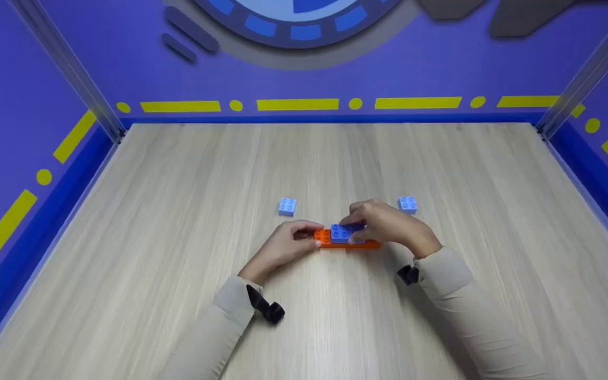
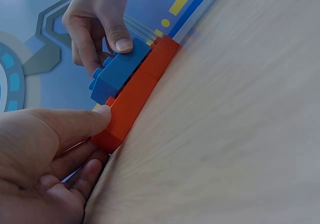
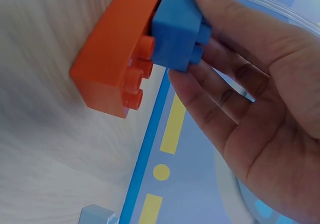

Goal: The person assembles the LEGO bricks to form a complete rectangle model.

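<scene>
A low row of orange toy building bricks [image 1: 323, 237] lies on the table, with a faint seam along its side in the left wrist view. My left hand [image 1: 284, 244] pinches its left end between thumb and fingers. On top of the row's middle sits a blue brick [image 1: 340, 233], which my right hand [image 1: 392, 226] grips by its long sides. Orange studs stay bare at both ends. In the left wrist view a thin dark gap shows between the blue brick [image 2: 120, 68] and the orange row [image 2: 134, 99]; whether it is fully pressed down I cannot tell.
Two light blue bricks stand apart on the wooden table [image 1: 203, 211]: one brick [image 1: 287, 207] beyond my left hand, another brick [image 1: 407, 205] beyond my right. Blue panels with yellow markings [image 1: 297, 105] wall the table at the back and sides.
</scene>
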Motion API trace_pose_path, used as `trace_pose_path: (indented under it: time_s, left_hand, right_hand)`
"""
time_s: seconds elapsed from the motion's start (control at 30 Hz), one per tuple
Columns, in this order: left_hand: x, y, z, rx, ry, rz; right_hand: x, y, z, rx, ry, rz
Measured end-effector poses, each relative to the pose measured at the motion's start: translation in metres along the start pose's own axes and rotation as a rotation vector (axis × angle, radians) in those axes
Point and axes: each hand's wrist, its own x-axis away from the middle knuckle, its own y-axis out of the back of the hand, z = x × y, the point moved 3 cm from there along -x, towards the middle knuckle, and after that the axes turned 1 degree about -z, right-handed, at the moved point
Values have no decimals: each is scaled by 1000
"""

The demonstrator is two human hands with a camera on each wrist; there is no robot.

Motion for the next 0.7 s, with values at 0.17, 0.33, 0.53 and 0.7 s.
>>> trace_pose_path:
  time_s: [0.17, 0.33, 0.53, 0.7]
  left_hand:
    - [0, -1, 0, 5, 5, 4]
    - [1, 0, -2, -2, -1, 4]
    - [2, 1, -2, 8, 23, 0]
    - [1, -1, -1, 18, 26, -4]
  right_hand:
    - [0, -2, 0, -1, -15, -3]
    - [-1, -3, 2, 26, 10, -18]
    - [1, -3, 1, 51, 44, -45]
    - [3, -4, -2, 58, 66, -47]
